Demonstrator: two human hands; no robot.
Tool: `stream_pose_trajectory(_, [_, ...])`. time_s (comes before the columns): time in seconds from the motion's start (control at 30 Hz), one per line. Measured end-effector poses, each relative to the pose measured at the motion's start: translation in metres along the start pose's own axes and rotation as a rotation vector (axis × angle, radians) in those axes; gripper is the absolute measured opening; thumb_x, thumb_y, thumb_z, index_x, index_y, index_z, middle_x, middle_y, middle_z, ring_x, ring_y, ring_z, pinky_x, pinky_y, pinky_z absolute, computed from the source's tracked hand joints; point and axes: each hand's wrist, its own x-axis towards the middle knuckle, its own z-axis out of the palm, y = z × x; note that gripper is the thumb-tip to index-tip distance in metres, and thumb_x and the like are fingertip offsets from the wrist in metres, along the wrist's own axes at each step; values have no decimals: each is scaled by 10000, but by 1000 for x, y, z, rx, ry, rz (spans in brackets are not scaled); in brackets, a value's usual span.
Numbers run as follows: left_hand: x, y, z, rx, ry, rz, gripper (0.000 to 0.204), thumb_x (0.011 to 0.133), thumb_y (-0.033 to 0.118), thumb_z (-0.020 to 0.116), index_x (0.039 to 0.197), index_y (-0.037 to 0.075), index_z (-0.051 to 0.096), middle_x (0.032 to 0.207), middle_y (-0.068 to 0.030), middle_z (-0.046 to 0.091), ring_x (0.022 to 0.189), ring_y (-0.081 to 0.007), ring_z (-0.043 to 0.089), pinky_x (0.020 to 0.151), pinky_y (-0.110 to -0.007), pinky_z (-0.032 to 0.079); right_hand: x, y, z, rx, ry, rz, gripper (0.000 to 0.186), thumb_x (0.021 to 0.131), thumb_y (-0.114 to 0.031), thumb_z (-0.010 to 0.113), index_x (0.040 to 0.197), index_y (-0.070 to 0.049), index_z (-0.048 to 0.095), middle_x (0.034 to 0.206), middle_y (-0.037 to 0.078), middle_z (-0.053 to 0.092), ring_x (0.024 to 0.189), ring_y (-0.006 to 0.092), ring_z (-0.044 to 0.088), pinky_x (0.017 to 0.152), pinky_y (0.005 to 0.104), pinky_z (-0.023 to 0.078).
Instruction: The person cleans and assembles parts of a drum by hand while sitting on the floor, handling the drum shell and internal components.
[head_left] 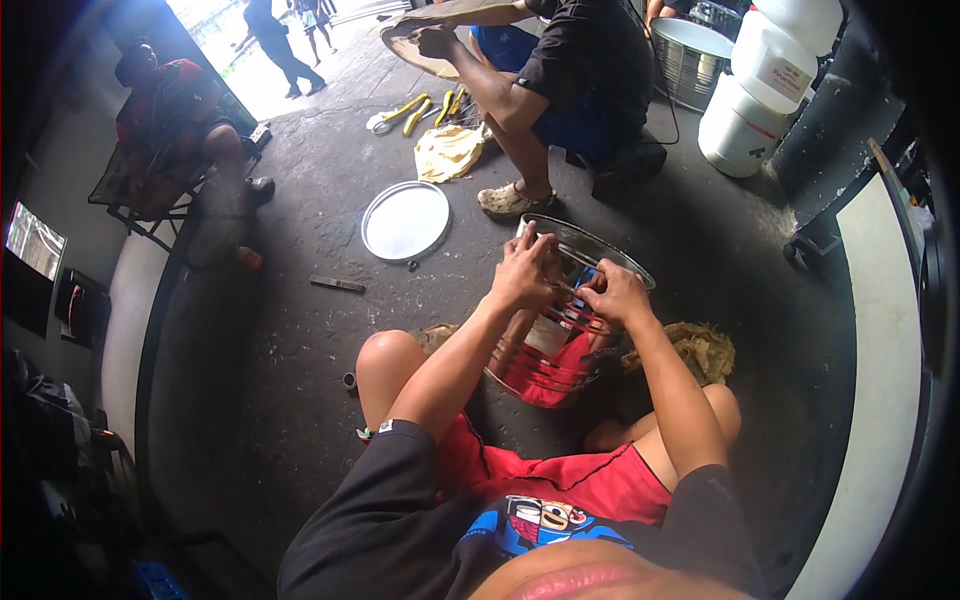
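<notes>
Between my bent legs a shiny metal cylinder, which looks like a drum shell (548, 350), leans on the floor. Its polished side mirrors my red shorts and has ridges running around it. My left hand (530, 272) is at the upper side of the shell just below the rim, its fingers bent together. Across from it, my right hand (612, 294) presses thumb and fingers together against the same side. Whatever small part sits between the fingertips is too small to make out. Tan cloth or sacking (700, 350) lies beside the shell.
A white round drumhead (406, 221) lies ahead, with a flat bar (337, 284) nearer me. Beyond are yellow-handled tools (418, 112) and a yellow cloth (450, 152). A crouching co-worker (585, 75) holds a round skin (425, 50). White buckets (740, 130) stand right; someone sits left.
</notes>
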Motion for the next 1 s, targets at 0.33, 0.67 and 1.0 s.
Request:
stream_pose_trajectory(0.33, [8, -6, -12, -26, 20, -41, 525, 593, 301, 696, 1107, 227, 621, 1352, -91, 429, 1133, -354, 472, 954, -518, 380, -4, -7, 0, -191, -16, -76, 545, 563, -316, 767, 1004, -92, 540, 1097, 124, 586, 1066, 281, 528, 932, 413, 354])
stream_pose_trajectory(0.67, [1, 14, -13, 150, -74, 77, 542, 536, 545, 738, 852, 111, 673, 834, -108, 661, 862, -283, 625, 834, -425, 450, 7, 20, -2, -188, 85, -112, 745, 485, -207, 749, 1170, -150, 460, 1374, 211, 332, 1300, 366, 283, 1064, 482, 248])
stream_pose_trajectory(1.0, [3, 15, -13, 83, -28, 69, 626, 567, 566, 730, 986, 108, 649, 1025, -74, 637, 1073, -224, 537, 957, -460, 291, 3, -1, -17, -276, 68, -17, 663, 546, -299, 745, 1146, -113, 534, 1297, 166, 450, 1251, 320, 365, 1012, 486, 304])
